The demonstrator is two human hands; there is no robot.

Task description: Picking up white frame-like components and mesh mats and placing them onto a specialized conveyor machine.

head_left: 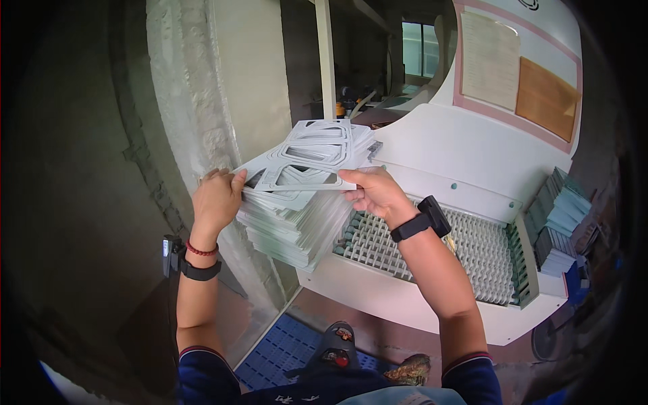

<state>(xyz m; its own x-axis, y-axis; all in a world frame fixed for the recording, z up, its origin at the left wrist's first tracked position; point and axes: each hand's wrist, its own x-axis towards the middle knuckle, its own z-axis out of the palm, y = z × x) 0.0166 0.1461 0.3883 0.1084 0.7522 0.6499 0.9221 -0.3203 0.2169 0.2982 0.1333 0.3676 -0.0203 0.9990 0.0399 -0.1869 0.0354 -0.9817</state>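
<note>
A thin white panel (270, 162) with large cut-out openings lies tilted over a tall stack of similar panels (287, 236). My left hand (217, 199) grips the panel's near left corner, its thumb on top. At the near right corner, my right hand (374, 189) pinches the edge between thumb and fingers. The undersides of the left fingers are hidden. Beneath the held panel, the stacked ones sit unevenly, their edges fanned out.
A white machine with a bed of rollers (466, 250) stands to the right of the stack. More stacked panels (557, 223) are at its far right. A rough concrete pillar (182, 88) rises close to my left hand. Blue plastic grating (277, 351) covers part of the floor.
</note>
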